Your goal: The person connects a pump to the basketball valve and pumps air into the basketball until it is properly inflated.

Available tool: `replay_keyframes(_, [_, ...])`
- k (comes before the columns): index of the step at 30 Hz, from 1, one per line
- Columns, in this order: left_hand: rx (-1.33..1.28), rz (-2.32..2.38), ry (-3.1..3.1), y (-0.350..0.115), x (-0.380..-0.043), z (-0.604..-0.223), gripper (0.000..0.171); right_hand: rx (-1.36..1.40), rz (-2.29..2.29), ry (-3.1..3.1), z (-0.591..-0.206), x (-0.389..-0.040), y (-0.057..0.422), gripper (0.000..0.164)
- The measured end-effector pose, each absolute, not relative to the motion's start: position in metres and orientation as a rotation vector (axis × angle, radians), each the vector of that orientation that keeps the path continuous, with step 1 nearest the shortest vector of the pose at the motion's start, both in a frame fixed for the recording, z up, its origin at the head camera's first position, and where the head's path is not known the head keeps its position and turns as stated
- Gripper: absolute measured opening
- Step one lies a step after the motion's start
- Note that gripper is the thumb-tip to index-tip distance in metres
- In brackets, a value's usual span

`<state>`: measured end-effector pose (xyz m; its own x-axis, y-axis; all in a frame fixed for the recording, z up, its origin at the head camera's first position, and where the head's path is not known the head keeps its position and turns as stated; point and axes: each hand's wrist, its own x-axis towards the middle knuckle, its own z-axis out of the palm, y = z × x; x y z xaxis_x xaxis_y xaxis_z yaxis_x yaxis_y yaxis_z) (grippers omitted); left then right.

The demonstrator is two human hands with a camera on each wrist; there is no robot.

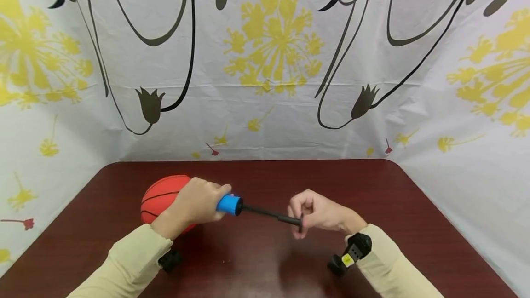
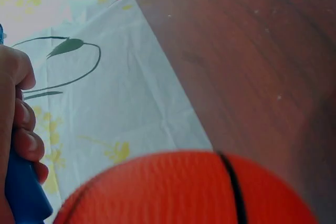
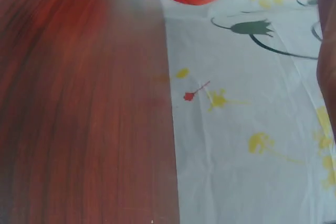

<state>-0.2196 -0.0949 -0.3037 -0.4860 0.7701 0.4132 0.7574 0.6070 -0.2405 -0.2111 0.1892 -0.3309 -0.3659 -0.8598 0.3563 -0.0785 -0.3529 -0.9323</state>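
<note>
In the head view my left hand [image 1: 198, 200] grips the blue barrel of a ball pump [image 1: 229, 204]. Its thin black rod extends to the right, tilted slightly downward. My right hand [image 1: 323, 213] pinches the small black handle at the rod's far end with curled fingers. An orange-red basketball [image 1: 162, 195] with black lines sits on the table just behind my left hand, partly covered by it. The left wrist view shows the ball [image 2: 168, 192] close up, beside the fingers wrapped round the blue barrel [image 2: 26, 198]. The handle is out of sight in the right wrist view.
A dark red-brown wooden table [image 1: 256, 261] lies under both hands. White cloth [image 1: 265, 128] printed with yellow and grey flowers hangs behind it and along both sides. Black wrist devices [image 1: 352, 252] are strapped over the cream sleeves.
</note>
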Motion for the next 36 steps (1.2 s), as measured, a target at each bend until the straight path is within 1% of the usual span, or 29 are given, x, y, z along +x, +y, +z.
replay_keyframes(2, [-1.217, 0.060, -2.352, -0.095, -0.220, -0.306, 0.038, -1.268, -1.770, 1.392, -0.333, -0.210, 0.183, 0.021])
replay_keyframes(4, [-1.235, 0.076, -2.328, -0.093, -0.219, -0.308, 0.037, -1.268, -1.770, 1.502, -0.334, -0.210, 0.169, 0.018])
replay_keyframes(9, [-1.246, 0.023, -2.246, -0.085, -0.220, -0.308, 0.035, -1.310, -1.840, 1.625, -0.333, -0.213, 0.141, 0.028])
replay_keyframes(12, [-1.262, 0.002, -2.229, -0.081, -0.221, -0.306, 0.034, -1.266, -1.870, 1.595, -0.333, -0.213, 0.143, 0.027])
replay_keyframes(16, [-1.299, 0.033, -2.257, -0.083, -0.222, -0.304, 0.034, -1.230, -1.848, 1.438, -0.334, -0.210, 0.165, 0.017])
replay_keyframes(21, [-1.252, 0.065, -2.336, -0.096, -0.222, -0.307, 0.036, -1.261, -1.802, 1.190, -0.341, -0.207, 0.191, 0.023])
replay_keyframes(23, [-1.243, 0.065, -2.336, -0.097, -0.220, -0.310, 0.037, -1.269, -1.792, 1.208, -0.343, -0.207, 0.188, 0.029])
replay_keyframes(30, [-1.247, -0.003, -2.255, -0.082, -0.216, -0.311, 0.034, -1.281, -1.830, 1.529, -0.336, -0.211, 0.146, 0.031])
replay_keyframes(33, [-1.279, 0.004, -2.259, -0.080, -0.216, -0.311, 0.032, -1.244, -1.799, 1.577, -0.336, -0.211, 0.144, 0.030])
replay_keyframes(36, [-1.306, 0.002, -2.277, -0.081, -0.216, -0.312, 0.032, -1.227, -1.800, 1.491, -0.336, -0.209, 0.155, 0.027])
